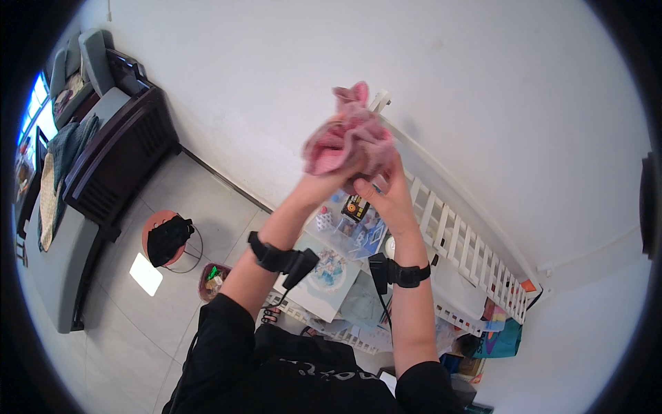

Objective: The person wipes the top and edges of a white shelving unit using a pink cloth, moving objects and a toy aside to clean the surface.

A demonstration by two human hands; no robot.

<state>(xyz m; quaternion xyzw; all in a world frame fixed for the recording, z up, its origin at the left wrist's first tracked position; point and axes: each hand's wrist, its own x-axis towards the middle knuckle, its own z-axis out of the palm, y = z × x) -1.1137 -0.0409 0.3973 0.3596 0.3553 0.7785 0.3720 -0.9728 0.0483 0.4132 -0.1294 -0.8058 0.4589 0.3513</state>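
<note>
A bunched pink cloth (357, 137), blurred and with a small tuft sticking up at its top, is held out in front of me above a white slatted rack. My left hand (331, 183) grips it from below on the left; the cloth covers most of those fingers. On the other side my right hand (390, 199) holds the lower right part, its thumb in sight and its other fingers largely behind the fabric. Each forearm wears a black strap with a small device, the left one (279, 257) and the right one (403, 271), with cables running down.
Below the hands, the white rack (455, 233) stands along the wall, bearing a clear plastic bin (357, 235) of small items and a printed board (323, 274). A round stool (150, 227) carries a black cloth (168, 240). Further left is a dark wooden sofa (124, 160).
</note>
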